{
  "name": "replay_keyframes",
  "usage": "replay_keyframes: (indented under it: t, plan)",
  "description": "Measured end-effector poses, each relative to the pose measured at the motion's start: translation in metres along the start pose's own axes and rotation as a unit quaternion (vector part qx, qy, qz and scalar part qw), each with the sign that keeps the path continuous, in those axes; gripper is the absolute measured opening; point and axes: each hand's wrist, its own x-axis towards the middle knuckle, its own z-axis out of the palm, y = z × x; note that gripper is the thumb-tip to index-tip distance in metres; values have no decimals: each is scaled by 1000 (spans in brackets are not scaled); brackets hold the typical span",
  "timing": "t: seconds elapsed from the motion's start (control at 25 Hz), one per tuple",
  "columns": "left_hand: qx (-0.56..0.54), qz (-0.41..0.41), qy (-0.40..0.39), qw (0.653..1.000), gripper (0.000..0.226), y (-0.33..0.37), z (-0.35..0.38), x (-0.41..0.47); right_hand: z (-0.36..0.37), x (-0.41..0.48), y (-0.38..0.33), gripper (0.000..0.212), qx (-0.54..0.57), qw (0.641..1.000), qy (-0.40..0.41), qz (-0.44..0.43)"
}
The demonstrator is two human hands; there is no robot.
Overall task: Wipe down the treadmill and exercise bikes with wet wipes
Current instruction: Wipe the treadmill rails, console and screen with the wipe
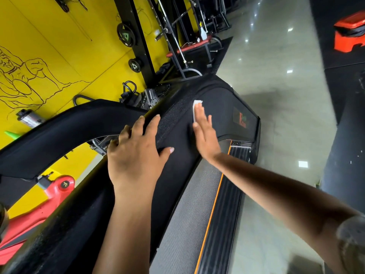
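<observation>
Wipe (196, 104) lies flat on the black hood of the treadmill (221, 103), near the hood's far end and just beside a rough textured strip (173, 117) that runs along the hood. Your right hand (205, 139) presses it down: the fingers (199, 115) are straight and together, released rather than clenched. They cover the near part of the wipe, while its white edge shows past the fingertips.

Your left hand (134, 155) rests on the hood's other side, across the strip from the right hand. Its fingers are spread and relaxed, grasping nothing, with the thumb lying out towards the right wrist.

A red logo (242, 120) sits on the hood's side panel beyond your right hand. Below your forearms the grey belt (187, 214) runs back towards you, edged by an orange line (212, 210) and a ribbed black side rail (227, 210). A broad black arm (59, 131) of the treadmill curves past your left hand.

Beyond that arm stands a red machine (53, 196) against a yellow wall (59, 46) with a line drawing on it. Weight plates (126, 34) hang on a black rack by the wall, and a spray bottle (203, 32) stands on a red bench further along. The glossy floor (276, 95) on the right reflects ceiling lights, and a red-orange bin (349, 32) sits at the top right.
</observation>
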Motion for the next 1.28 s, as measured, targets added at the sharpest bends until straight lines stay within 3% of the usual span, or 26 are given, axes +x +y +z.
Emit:
replay_keyframes:
  t: [0.12, 0.28, 0.36, 0.64, 0.76, 0.84, 0.92, 1.16, 1.28]
  plan:
    - [38, 5, 15, 999, 89, 5, 4, 0, 2, 1, -5, 63, 34, 999, 6, 11]
    - [12, -7, 27, 1000, 86, 10, 6, 9, 27, -62, -15, 63, -8, 984, -56, -168]
    - [-25, -23, 30, 999, 84, 14, 5, 15, 20, -52, -2, 62, -37, 979, -51, -196]
    - [-58, 11, -22, 998, 95, 26, 3, 46, 2, 30, 26, 63, 29, 998, 41, -25]
    - [-56, 20, -20, 998, 95, 30, 7, 55, 15, -11, 3, 71, 58, 994, -12, -87]
    - [-60, 24, -21, 998, 95, 31, 9, 57, 18, -35, 4, 65, 47, 985, -70, -150]
    - [-59, 30, -21, 998, 95, 31, 10, 57, 10, -18, 18, 60, 29, 986, -59, -152]
    - [-60, 43, -1, 997, 93, 30, 14, 54, -9, 56, 56, 68, 16, 998, 25, 61]
    - [-60, 39, 4, 997, 92, 31, 17, 53, 0, 27, 25, 64, 50, 997, 6, 51]
